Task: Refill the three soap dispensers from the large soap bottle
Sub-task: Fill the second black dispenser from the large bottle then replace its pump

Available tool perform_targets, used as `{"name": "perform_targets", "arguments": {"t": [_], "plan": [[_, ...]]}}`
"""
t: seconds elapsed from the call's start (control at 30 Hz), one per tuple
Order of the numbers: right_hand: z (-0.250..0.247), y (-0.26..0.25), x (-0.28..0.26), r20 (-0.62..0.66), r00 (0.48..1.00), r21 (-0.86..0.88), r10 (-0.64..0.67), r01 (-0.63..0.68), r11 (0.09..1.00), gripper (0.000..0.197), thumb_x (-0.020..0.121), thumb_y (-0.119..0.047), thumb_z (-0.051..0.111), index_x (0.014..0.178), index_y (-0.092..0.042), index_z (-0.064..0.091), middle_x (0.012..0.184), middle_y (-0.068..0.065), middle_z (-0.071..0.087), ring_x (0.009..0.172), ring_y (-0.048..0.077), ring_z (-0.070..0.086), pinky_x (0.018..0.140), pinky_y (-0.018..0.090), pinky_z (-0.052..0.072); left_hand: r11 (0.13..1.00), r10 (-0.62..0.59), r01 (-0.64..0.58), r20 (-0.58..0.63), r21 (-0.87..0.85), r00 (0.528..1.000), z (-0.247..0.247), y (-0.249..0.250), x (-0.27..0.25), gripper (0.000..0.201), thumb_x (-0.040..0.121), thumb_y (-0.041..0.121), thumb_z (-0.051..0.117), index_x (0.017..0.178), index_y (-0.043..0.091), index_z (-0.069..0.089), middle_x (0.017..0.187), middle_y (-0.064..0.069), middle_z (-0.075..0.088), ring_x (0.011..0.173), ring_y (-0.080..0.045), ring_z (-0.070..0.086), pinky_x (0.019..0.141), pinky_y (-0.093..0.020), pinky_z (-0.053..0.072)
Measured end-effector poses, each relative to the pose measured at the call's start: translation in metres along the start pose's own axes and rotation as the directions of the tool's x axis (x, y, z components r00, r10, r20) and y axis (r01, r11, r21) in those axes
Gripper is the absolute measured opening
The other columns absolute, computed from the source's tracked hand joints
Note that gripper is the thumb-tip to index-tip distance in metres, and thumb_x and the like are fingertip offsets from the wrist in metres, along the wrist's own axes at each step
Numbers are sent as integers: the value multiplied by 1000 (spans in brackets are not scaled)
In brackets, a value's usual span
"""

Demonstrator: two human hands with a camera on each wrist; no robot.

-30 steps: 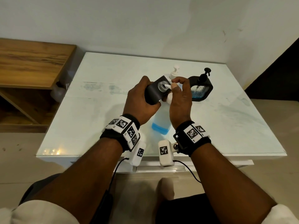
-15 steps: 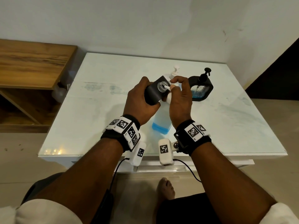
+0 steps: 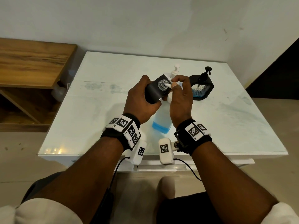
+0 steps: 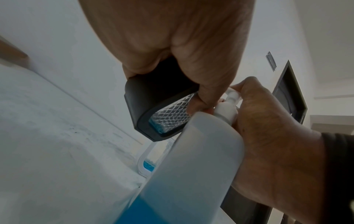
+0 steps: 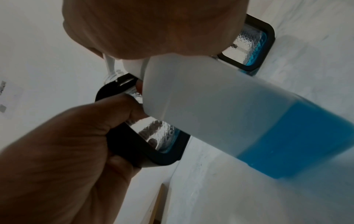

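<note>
Left hand clamps the tilted black dispenser above the table, right hand squeezes the large soap bottle's pump head into its mouth: smooth, likely slippery plastic, best gripped round the body.

Head view looks down and forward from above the table's near edge, taking in the whole table, both forearms and the wall behind. Down to the left wrist view: it sits under the left hand, very close, looking up along the palm toward the far edge. The right wrist view looks up from beneath the right hand, just as near, facing across toward the left hand. All three views share the middle of the table: the black dispenser and the large soap bottle. Each wrist view also catches the opposite hand.
</note>
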State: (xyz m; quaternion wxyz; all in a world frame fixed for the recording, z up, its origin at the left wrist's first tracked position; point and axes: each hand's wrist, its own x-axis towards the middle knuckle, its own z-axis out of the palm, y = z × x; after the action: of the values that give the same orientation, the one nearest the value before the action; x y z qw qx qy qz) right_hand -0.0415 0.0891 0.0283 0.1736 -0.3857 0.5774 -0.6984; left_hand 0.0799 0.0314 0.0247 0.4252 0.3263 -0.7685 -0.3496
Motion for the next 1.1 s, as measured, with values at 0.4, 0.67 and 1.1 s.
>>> {"name": "perform_targets", "arguments": {"t": [0.4,0.67,1.1], "plan": [[1,3,-1,-5,1000,-13,30,-30,999,21,88,-40,51,100,-23,58,93,-14,67,88,10,63,89,50,56,1000,-3,3,1,1,1000,0,0,-1,45,73,14,84,97,20,46,86,2,61,74,-11,60,62,-7,45],[1,-1,-1,-8,1000,-44,5,-5,999,21,97,-33,50,105,-14,53,84,-27,64,78,-4,60,78,24,52,1000,7,-7,3,-2,1000,0,1,0,46,72,12,83,96,21,45,86,2,61,71,-10,58,61,-6,42],[3,-4,-4,-1,998,18,62,-62,998,26,88,-34,52,106,-16,56,92,-8,67,80,22,61,76,57,55,1000,-3,3,11,24,1000,1,-1,0,47,73,14,84,98,21,45,91,0,62,75,-17,59,63,-4,43]]}}
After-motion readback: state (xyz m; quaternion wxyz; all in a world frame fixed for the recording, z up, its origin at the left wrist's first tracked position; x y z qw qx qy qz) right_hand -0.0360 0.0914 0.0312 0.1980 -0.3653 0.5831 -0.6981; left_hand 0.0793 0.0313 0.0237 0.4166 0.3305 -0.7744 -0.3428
